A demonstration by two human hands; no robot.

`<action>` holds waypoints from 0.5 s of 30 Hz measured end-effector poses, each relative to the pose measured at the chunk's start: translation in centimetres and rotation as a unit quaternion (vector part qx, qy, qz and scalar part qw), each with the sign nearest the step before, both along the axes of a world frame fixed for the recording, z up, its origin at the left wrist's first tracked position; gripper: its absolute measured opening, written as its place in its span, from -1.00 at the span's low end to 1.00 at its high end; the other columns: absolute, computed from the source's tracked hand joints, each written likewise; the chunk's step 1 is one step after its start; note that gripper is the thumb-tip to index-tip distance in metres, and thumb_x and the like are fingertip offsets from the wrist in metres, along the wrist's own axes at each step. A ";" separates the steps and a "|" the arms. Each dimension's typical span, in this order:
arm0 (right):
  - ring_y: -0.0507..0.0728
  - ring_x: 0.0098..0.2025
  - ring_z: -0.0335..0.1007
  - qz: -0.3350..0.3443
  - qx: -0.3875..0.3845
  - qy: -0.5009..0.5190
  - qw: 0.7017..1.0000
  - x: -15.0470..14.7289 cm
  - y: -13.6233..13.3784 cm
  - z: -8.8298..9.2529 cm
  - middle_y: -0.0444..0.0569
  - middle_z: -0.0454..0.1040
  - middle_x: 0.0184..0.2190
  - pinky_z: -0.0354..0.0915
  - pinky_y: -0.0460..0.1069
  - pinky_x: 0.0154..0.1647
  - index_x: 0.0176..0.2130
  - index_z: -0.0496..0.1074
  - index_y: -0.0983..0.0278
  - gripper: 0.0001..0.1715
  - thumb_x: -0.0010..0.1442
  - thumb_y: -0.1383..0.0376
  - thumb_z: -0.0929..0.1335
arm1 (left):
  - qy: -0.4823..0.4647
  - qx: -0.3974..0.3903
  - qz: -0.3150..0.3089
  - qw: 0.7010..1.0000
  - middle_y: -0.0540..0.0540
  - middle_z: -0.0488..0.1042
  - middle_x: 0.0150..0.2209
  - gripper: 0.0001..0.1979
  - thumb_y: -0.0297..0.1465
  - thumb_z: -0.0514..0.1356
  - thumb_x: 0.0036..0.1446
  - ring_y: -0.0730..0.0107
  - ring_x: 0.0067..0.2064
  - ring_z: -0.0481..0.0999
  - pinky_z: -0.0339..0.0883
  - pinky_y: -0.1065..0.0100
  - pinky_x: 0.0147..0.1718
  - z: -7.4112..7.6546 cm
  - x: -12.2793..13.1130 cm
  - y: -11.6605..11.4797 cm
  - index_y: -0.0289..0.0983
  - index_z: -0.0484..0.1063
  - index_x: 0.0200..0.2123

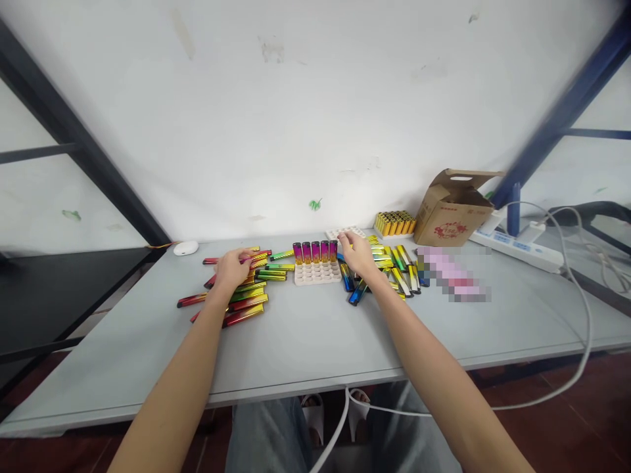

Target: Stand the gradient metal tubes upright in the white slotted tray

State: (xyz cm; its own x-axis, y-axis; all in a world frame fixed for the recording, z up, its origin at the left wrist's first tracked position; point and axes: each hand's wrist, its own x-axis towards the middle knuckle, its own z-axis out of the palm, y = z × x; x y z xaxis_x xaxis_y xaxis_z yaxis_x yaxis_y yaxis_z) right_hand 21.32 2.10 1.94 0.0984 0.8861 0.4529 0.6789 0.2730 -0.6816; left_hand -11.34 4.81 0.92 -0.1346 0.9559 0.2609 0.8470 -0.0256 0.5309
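A white tray point(318, 274) with rows of holes sits mid-table, and several purple-and-gold lighters point(315, 252) stand upright in its back row. My left hand point(233, 269) is over a loose pile of red, green and yellow lighters point(245, 303). Its fingers are closed on a lighter there, mostly hidden by the hand. Just right of the tray is my right hand point(359, 255), fingers bent and close together beside the end of the purple row. Whatever they hold, if anything, is hidden. Blue, green and yellow lighters point(401, 279) lie loose beside and under that hand.
Behind my right hand lies another white tray point(340, 232). A tray packed with yellow lighters point(395, 223) stands near an open cardboard box point(446, 213). Farther right are a power strip point(522, 249) and white cable point(586, 315). A white case point(186, 247) sits back left.
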 end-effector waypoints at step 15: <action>0.18 -0.17 0.43 -0.017 0.041 0.040 0.998 0.0 -0.1 0.2 0.07 0.55 -0.22 0.25 0.04 -0.07 -0.17 0.49 0.30 -0.49 0.32 0.06 0.13 | -0.454 0.097 -0.086 0.882 -0.07 0.53 -0.32 -0.54 -0.27 0.37 -0.06 0.36 -0.24 0.55 0.42 0.32 -0.19 3.2 4.2 -2.4 -0.28 0.46 -0.06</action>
State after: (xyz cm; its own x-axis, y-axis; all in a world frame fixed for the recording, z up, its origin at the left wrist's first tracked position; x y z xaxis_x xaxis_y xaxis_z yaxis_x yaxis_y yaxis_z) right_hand 21.30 1.96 2.14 0.1663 0.8421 0.5130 0.6331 0.3076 -0.7103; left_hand -7.18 2.37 4.14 -0.2290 0.9316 0.2822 0.0502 -0.2782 0.9592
